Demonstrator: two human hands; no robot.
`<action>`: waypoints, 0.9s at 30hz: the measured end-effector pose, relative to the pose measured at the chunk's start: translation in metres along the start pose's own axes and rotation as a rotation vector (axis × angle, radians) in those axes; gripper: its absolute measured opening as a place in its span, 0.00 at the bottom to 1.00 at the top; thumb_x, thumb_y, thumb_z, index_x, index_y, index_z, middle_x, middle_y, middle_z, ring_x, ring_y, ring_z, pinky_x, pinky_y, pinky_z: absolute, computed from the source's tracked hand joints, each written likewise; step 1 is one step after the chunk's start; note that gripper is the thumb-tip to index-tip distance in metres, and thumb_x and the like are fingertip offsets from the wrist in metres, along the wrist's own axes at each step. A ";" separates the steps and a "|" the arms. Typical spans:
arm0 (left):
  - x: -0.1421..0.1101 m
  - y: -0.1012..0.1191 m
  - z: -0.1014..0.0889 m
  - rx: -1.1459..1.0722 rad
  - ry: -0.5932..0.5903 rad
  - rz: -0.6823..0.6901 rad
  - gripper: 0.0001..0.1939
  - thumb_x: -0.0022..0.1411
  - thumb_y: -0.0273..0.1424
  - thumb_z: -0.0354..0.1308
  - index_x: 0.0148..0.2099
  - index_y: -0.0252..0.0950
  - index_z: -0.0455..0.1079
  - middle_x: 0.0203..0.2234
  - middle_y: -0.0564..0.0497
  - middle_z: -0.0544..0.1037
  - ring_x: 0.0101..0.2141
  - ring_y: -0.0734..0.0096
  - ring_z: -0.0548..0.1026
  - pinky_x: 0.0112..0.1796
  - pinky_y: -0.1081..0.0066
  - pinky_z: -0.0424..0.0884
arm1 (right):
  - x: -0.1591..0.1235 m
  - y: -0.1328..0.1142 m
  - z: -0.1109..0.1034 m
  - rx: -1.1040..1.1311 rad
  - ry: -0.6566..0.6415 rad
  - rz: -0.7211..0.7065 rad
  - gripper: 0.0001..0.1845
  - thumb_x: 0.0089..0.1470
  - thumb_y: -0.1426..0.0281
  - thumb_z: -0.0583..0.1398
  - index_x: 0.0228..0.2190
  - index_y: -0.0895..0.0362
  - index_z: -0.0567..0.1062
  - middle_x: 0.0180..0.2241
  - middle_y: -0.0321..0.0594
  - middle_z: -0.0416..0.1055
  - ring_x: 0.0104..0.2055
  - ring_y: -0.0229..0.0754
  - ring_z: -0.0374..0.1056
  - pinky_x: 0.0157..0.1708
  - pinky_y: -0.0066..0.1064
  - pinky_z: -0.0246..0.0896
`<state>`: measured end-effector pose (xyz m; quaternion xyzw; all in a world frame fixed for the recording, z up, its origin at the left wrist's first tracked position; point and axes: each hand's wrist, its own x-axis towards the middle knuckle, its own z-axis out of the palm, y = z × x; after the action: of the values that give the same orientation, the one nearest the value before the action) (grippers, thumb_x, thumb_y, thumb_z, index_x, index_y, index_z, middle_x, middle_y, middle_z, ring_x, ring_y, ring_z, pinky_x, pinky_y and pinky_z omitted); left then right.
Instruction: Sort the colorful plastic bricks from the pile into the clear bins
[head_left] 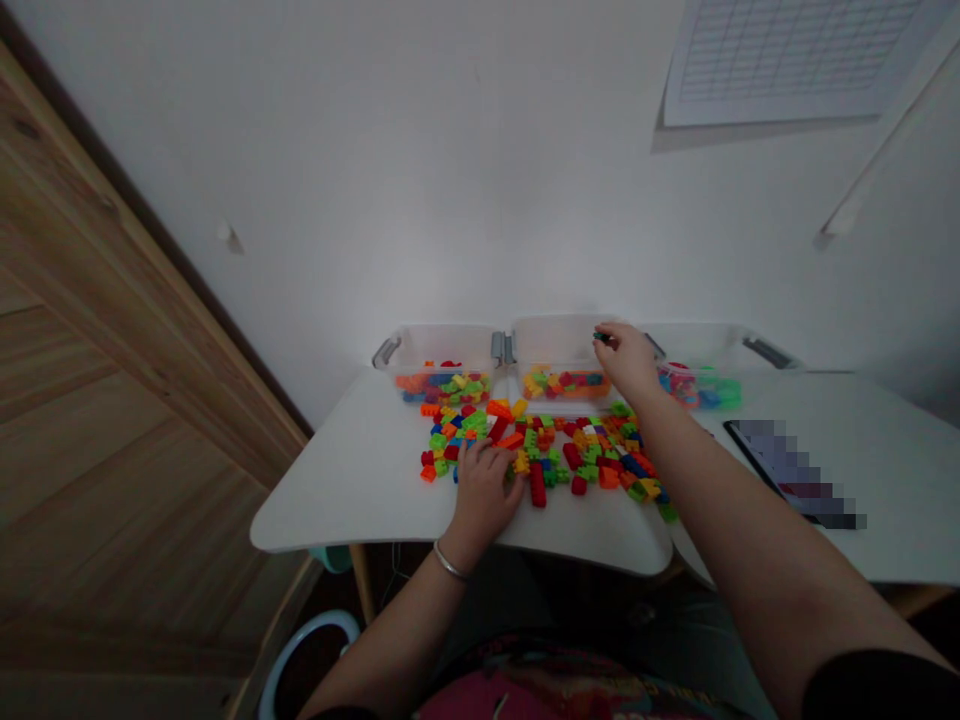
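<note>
My right hand (pixel 626 362) is raised right of the frame's centre, at the right part of the middle clear box (pixel 559 342), its fingertips pinched on a small dark green piece (pixel 601 337). My left hand (pixel 487 490) is low in the middle of the frame, palm down, with its fingers bent and spread over the near left part of the loose blocks (pixel 572 456). A yellow block (pixel 521 462) is just beside its index finger and thumb; I cannot tell whether I grip anything there. A silvery bracelet (pixel 450 562) circles my left wrist.

The loose blocks, red, orange, yellow, green and blue, are strewn across the centre of the frame on the white surface (pixel 330 480), in front of the boxes. A long red block (pixel 538 485) lies at their near edge, pointing towards me. The left clear box (pixel 442 347) and the right clear box (pixel 701 343) flank the middle one in a row along the wall (pixel 337 180), and all three have coloured pieces in the bottom. My right forearm crosses in front of the right one. A dark-edged device (pixel 787 475) with a blurred-out screen lies at the right of the frame, and a gridded sheet (pixel 787 60) hangs at the upper right.
</note>
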<state>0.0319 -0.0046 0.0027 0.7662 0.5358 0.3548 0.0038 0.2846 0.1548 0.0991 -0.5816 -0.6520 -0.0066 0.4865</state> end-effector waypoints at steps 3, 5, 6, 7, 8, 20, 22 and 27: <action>-0.001 -0.001 0.001 -0.006 -0.004 0.004 0.11 0.58 0.30 0.59 0.45 0.40 0.72 0.42 0.48 0.79 0.53 0.52 0.67 0.61 0.42 0.51 | -0.005 -0.001 0.003 -0.138 -0.097 -0.062 0.17 0.52 0.67 0.57 0.42 0.58 0.78 0.51 0.48 0.73 0.53 0.51 0.69 0.55 0.48 0.62; -0.001 -0.001 0.001 -0.006 -0.009 0.002 0.11 0.58 0.30 0.60 0.45 0.39 0.73 0.42 0.48 0.79 0.53 0.52 0.67 0.61 0.42 0.51 | -0.008 -0.002 0.004 -0.192 -0.120 -0.074 0.18 0.54 0.67 0.55 0.43 0.58 0.78 0.51 0.48 0.73 0.54 0.52 0.68 0.56 0.49 0.61; 0.000 -0.001 0.001 -0.005 -0.011 0.001 0.11 0.57 0.30 0.60 0.44 0.39 0.73 0.42 0.48 0.79 0.53 0.52 0.67 0.60 0.42 0.51 | -0.008 -0.002 0.004 -0.207 -0.126 -0.078 0.18 0.54 0.68 0.54 0.43 0.59 0.79 0.51 0.49 0.73 0.54 0.51 0.68 0.56 0.48 0.61; 0.000 -0.001 0.001 -0.004 -0.012 -0.002 0.11 0.58 0.30 0.60 0.44 0.39 0.72 0.42 0.48 0.79 0.53 0.52 0.67 0.60 0.41 0.51 | -0.008 -0.002 0.004 -0.214 -0.132 -0.085 0.19 0.55 0.68 0.54 0.43 0.59 0.79 0.51 0.49 0.73 0.54 0.51 0.68 0.57 0.48 0.60; 0.000 0.000 0.000 -0.003 -0.014 -0.003 0.11 0.58 0.30 0.60 0.45 0.39 0.72 0.42 0.48 0.79 0.53 0.52 0.67 0.60 0.41 0.51 | -0.007 -0.002 0.003 -0.215 -0.141 -0.091 0.19 0.55 0.69 0.53 0.43 0.59 0.79 0.51 0.49 0.73 0.54 0.51 0.68 0.57 0.48 0.60; 0.000 -0.001 0.001 0.004 -0.006 0.011 0.11 0.60 0.31 0.58 0.46 0.37 0.72 0.41 0.45 0.79 0.52 0.54 0.68 0.60 0.40 0.52 | -0.056 -0.062 -0.029 0.151 -0.040 -0.264 0.16 0.55 0.67 0.57 0.44 0.56 0.76 0.41 0.45 0.76 0.43 0.46 0.72 0.48 0.42 0.67; 0.000 -0.002 0.002 -0.007 0.005 0.015 0.12 0.60 0.30 0.58 0.47 0.37 0.71 0.41 0.45 0.79 0.52 0.55 0.69 0.60 0.41 0.54 | -0.083 -0.073 -0.027 0.209 -0.104 -0.338 0.15 0.56 0.67 0.57 0.44 0.55 0.75 0.43 0.45 0.76 0.44 0.45 0.72 0.49 0.42 0.66; 0.000 -0.005 0.003 -0.016 0.000 0.040 0.11 0.63 0.31 0.56 0.48 0.38 0.71 0.43 0.46 0.78 0.52 0.56 0.69 0.59 0.45 0.57 | -0.140 -0.074 -0.011 0.181 -0.349 -0.430 0.16 0.56 0.71 0.57 0.47 0.52 0.74 0.48 0.43 0.75 0.51 0.46 0.69 0.52 0.43 0.64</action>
<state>0.0296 -0.0019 -0.0012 0.7767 0.5176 0.3589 0.0028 0.2139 0.0191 0.0567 -0.3765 -0.8320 0.0488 0.4046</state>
